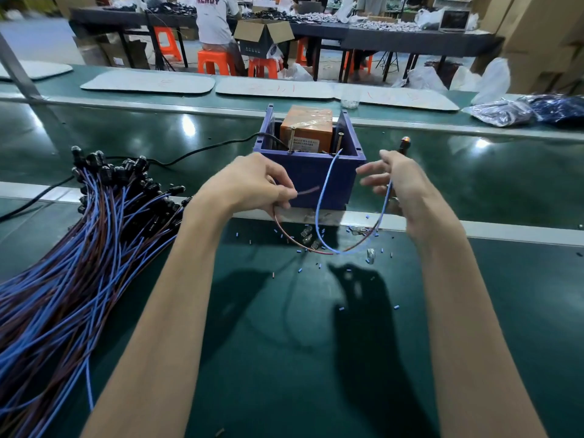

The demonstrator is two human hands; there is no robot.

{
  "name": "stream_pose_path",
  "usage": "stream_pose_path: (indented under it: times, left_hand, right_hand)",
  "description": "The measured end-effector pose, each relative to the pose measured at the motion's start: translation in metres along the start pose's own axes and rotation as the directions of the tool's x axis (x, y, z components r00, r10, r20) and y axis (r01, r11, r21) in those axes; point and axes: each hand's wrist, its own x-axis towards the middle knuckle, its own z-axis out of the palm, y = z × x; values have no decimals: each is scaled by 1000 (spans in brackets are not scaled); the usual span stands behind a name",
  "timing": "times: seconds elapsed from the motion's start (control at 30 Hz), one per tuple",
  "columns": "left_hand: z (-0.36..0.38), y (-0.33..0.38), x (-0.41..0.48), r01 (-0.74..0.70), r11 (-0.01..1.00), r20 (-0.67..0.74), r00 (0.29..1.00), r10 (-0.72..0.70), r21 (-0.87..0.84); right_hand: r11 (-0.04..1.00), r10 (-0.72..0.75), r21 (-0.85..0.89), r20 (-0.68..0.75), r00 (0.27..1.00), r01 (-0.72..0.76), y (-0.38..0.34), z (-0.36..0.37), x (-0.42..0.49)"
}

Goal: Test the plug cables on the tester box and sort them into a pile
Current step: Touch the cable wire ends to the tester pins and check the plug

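A purple tester box (311,178) with an orange unit inside stands at the bench's middle. My left hand (249,183) pinches the brown wire end of one plug cable (322,238) in front of the box. The cable's blue wire arcs up, its tip touching a post in the box. My right hand (398,181) holds the cable's plug end, whose small lamp (405,141) glows orange above my fingers. The cable sags in a loop between both hands. A big pile of blue and brown plug cables (79,245) lies at the left.
Small blue and brown wire offcuts and clear plastic bits (370,256) litter the green bench below the box. A black power cord (202,150) runs left from the box. Bags of dark parts (521,112) lie far right. People sit at tables behind.
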Motion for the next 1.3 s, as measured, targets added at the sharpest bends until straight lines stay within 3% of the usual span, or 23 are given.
stream_pose_path:
  times: [0.07,0.17,0.37,0.43,0.53,0.6,0.67,0.73,0.8,0.87,0.9,1.0,1.1,1.17,1.23,1.3]
  left_hand:
    - [3,5,-2,14,997,146,989,-25,78]
    - [6,10,-4,17,981,290,954,-73,191]
    - [6,16,-6,-20,965,334,940,-72,263]
    - [6,18,-7,-33,959,334,940,-65,281]
    - [6,19,-8,-53,945,342,937,-64,322]
    - [7,20,-9,-55,941,346,936,-68,335]
    - [8,20,-9,-54,937,347,935,-74,344]
    - [8,20,-9,-55,935,349,934,-76,350]
    - [8,19,-8,-56,936,350,934,-74,348]
    - [8,19,-8,-58,935,348,935,-72,349]
    - [8,19,-8,-59,933,346,936,-72,354]
    - [11,19,-7,-58,929,345,935,-77,365]
    - [13,20,-7,-60,927,348,934,-78,369]
    - [13,19,-7,-60,929,346,935,-76,366]
    - [13,20,-6,-55,931,344,936,-78,362]
    - [13,20,-6,-50,931,344,935,-83,361]
  right_hand:
    - [996,-25,-89,-43,999,21,-1,-10,-2]
    - [995,-57,-90,-80,995,50,-2,-25,-7]
    - [938,-233,220,-171,957,268,-18,-46,-26]
    - [887,-389,139,-293,873,441,-22,-48,-29]
    - [749,-654,-265,-443,613,607,-28,-40,-34]
    - [640,-768,-544,-470,434,543,-28,-31,-38]
    - [578,-812,-696,-439,385,425,-28,-22,-42]
    - [556,-791,-766,-367,489,324,-26,-19,-41]
    - [541,-667,-803,-229,709,249,-27,-27,-35]
    - [589,-378,-791,-89,922,165,-23,-33,-29]
    - [610,-219,-786,-46,975,100,-18,-34,-27]
    - [590,30,-807,-1,1000,-19,9,-39,-14]
    - [744,110,-664,10,994,-75,25,-44,-4]
    - [849,135,-513,-20,991,-126,27,-53,-3]
    - [870,113,-477,-57,992,-127,24,-66,-6]
    - [847,-56,-531,-161,985,-39,17,-82,-8]
